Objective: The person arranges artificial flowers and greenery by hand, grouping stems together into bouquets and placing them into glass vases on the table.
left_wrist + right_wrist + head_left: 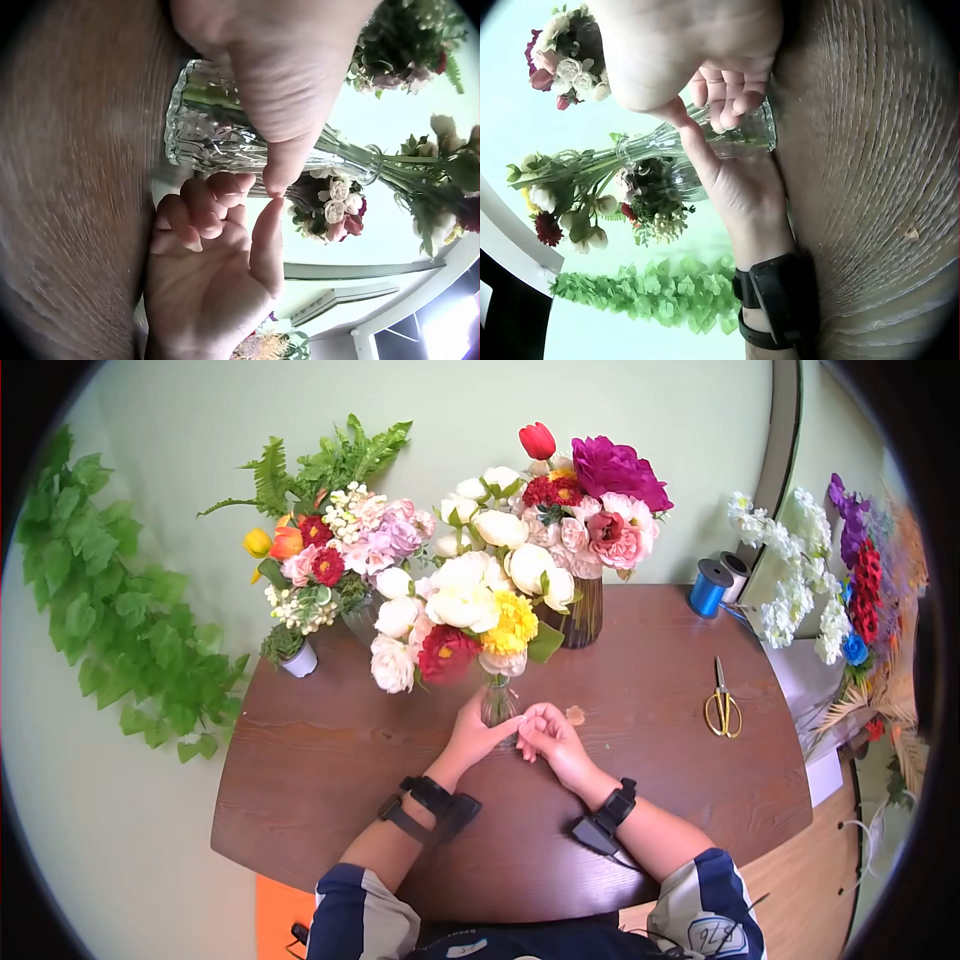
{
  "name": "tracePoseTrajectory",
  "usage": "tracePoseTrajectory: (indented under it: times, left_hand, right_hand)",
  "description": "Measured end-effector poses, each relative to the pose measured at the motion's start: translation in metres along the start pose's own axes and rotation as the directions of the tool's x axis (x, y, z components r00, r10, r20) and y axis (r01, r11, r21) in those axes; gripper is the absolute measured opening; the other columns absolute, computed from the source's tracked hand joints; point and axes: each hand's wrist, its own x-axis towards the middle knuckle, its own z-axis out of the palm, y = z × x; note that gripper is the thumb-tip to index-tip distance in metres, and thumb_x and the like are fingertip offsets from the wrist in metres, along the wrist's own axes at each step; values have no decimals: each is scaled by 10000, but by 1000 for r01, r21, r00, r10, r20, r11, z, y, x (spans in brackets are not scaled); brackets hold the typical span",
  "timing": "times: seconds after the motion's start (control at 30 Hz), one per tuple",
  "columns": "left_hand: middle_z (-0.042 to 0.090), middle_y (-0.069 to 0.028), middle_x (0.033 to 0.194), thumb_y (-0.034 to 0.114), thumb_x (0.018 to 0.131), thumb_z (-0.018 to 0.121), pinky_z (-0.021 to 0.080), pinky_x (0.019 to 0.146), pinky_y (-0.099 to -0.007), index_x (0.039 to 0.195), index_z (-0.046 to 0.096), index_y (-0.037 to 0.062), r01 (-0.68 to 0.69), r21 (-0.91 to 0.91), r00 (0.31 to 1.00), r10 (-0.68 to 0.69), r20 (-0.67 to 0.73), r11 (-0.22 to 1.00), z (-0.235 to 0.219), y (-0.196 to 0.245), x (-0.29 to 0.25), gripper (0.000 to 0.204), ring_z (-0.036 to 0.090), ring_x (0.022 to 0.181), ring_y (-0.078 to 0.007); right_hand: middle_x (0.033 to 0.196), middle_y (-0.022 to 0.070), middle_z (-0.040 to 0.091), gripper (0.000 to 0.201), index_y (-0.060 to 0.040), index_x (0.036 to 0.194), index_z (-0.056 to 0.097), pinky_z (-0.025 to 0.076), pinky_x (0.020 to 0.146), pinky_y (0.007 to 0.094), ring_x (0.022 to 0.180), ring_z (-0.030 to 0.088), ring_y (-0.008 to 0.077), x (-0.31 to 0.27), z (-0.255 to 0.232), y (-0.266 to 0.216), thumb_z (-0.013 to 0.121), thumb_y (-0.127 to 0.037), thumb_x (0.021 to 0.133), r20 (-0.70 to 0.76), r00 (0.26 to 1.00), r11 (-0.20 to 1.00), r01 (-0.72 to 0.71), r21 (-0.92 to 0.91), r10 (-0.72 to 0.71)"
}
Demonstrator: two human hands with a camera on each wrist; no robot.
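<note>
A ribbed clear glass vase (497, 705) stands near the middle of the table, holding a bouquet of white peonies (465, 607), a yellow bloom (511, 624) and a dark red one (448, 654). My left hand (470, 738) holds the vase from its left side, with the thumb stretched across the front of the glass. Close by the vase's right side is my right hand (558, 745), its fingers loosely curled and the palm bare in the left wrist view. The two thumb tips meet in front of the vase. Green stems (341, 146) show through the glass neck.
Behind stand a dark ribbed vase (583, 615) of pink and purple flowers and another mixed bouquet (330, 550). A small potted plant (298, 658) is at left. Gold-handled scissors (722, 710), a blue spool (710, 590) and a tan scrap (575, 715) lie right.
</note>
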Motion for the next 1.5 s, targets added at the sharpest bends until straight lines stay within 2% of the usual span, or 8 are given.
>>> tracePoseTrajectory:
  times: [0.03,0.47,0.67,0.73,1.0,1.1,1.43,1.5]
  left_hand:
    - [559,-21,985,87,747,689,434,810,-251,1083,510,43,23,15,999,-24,26,1000,0,2,-1,382,528,901,-86]
    - [573,-12,929,108,741,701,436,772,-242,1064,524,42,19,94,999,-22,35,995,-3,7,-1,374,525,840,-64]
    - [598,-51,923,192,722,730,453,789,-284,1083,517,27,12,109,999,-16,37,994,-4,6,-1,450,561,867,-114]
    - [549,8,867,98,750,691,429,709,-222,1066,520,48,-17,109,999,13,38,994,-1,7,-1,362,510,778,-53]
    - [578,-59,952,208,720,734,449,776,-278,1119,497,20,-20,103,1000,19,5,994,-2,-2,0,501,546,873,-116]
    - [559,-41,1052,130,746,703,421,842,-279,1073,513,52,16,81,999,-19,38,997,-2,5,-1,385,515,956,-113]
    - [564,-47,1043,131,744,705,412,863,-294,1071,514,46,11,63,999,-13,32,998,0,5,0,388,514,973,-120]
    - [545,-13,875,187,722,732,440,717,-246,1097,489,15,-48,74,999,47,20,996,0,0,1,479,508,807,-80]
  right_hand:
    - [735,12,562,128,-70,978,461,408,540,182,587,508,57,0,1,0,535,-137,898,10,1000,1000,5,-25,-4]
    - [730,12,542,194,-54,1028,377,405,529,179,589,505,56,-3,2,4,511,-46,887,37,999,992,-28,-123,33]
    - [741,45,539,286,-53,1114,305,407,535,192,584,509,86,-5,2,3,483,-40,890,-1,1000,975,13,-223,-14]
    - [740,43,534,307,-53,1128,297,406,534,192,588,507,88,-5,2,3,481,-29,884,2,1000,975,19,-222,-19]
    - [747,33,534,310,-70,1121,297,413,539,196,604,509,79,-5,2,3,486,-18,880,25,1000,959,25,-281,-19]
    - [719,37,525,346,-46,1108,295,423,519,202,591,514,81,-4,2,3,505,31,844,20,1000,963,26,-267,-21]
    - [767,45,537,320,-77,1102,316,420,544,203,609,514,88,-5,1,3,446,57,841,30,1000,962,16,-272,-8]
    - [741,39,536,287,-60,1070,332,426,533,206,604,516,82,-4,-1,7,476,45,845,52,998,947,42,-318,-26]
